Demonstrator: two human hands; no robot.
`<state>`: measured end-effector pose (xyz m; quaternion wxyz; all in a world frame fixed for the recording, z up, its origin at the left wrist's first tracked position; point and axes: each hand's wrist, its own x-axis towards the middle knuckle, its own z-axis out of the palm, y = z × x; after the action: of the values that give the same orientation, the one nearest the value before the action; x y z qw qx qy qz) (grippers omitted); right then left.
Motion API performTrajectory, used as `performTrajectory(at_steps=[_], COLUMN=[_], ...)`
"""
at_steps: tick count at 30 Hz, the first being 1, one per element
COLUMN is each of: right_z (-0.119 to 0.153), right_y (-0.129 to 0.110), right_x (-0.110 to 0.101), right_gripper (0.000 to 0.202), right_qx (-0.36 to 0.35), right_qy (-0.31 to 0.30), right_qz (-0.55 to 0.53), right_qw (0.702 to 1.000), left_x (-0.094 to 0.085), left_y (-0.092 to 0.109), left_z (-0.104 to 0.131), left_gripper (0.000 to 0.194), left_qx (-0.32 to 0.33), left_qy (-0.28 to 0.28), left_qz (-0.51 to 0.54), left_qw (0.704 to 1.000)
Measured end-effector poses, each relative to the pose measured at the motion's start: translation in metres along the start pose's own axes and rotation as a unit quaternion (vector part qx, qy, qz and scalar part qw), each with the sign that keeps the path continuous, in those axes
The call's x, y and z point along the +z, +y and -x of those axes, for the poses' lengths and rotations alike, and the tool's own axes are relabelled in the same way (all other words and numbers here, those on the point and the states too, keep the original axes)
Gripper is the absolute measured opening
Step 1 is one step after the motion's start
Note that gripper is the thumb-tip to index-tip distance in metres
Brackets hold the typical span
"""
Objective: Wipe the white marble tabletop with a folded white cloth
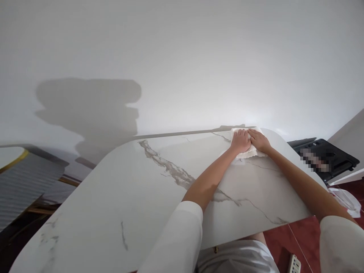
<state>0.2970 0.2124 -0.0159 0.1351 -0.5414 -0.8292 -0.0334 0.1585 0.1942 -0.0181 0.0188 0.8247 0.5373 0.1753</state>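
Note:
A white cloth (248,152) lies crumpled on the white marble-patterned table (113,189), close to its far edge and right of the middle. My left hand (241,140) presses down on the cloth with its fingers bent and close together. Beside it, my right hand (258,141) rests on the cloth's right part, its fingers reaching toward the left hand and touching or nearly touching it. Parts of the cloth under both palms are hidden.
A pale wall (182,68) rises behind the table. At the right stand a black case (338,159) and a white bag (345,201). A ribbed grey cabinet (28,185) is at the left. A power strip (294,263) lies on the red floor (304,235).

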Motion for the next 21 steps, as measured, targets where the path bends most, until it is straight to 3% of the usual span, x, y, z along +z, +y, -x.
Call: performTrajectory(at_steps=[6, 11, 16, 21], right_z=[-0.036, -0.052, -0.044, -0.017], right_y=[-0.015, -0.041, -0.067, -0.081], right_x=[0.018, 0.024, 0.022, 0.016], right_gripper=[0.049, 0.048, 0.049, 0.050], right_qx=[-0.031, -0.043, -0.075, -0.103], right_qy=[0.027, 0.026, 0.020, 0.008], right_qz=[0.007, 0.001, -0.016, -0.013], right_qw=[0.999, 0.999, 0.997, 0.995], left_x=[-0.003, -0.009, -0.017, -0.024], left_y=[-0.035, -0.061, -0.070, -0.059], left_z=[-0.010, -0.001, 0.026, 0.059], left_gripper=[0.047, 0.046, 0.047, 0.048], left_qx=[-0.005, -0.025, -0.037, -0.052], left_qy=[0.019, 0.023, 0.037, 0.040], left_qz=[-0.017, -0.048, -0.071, -0.077], left_qw=[1.000, 0.998, 0.996, 0.995])
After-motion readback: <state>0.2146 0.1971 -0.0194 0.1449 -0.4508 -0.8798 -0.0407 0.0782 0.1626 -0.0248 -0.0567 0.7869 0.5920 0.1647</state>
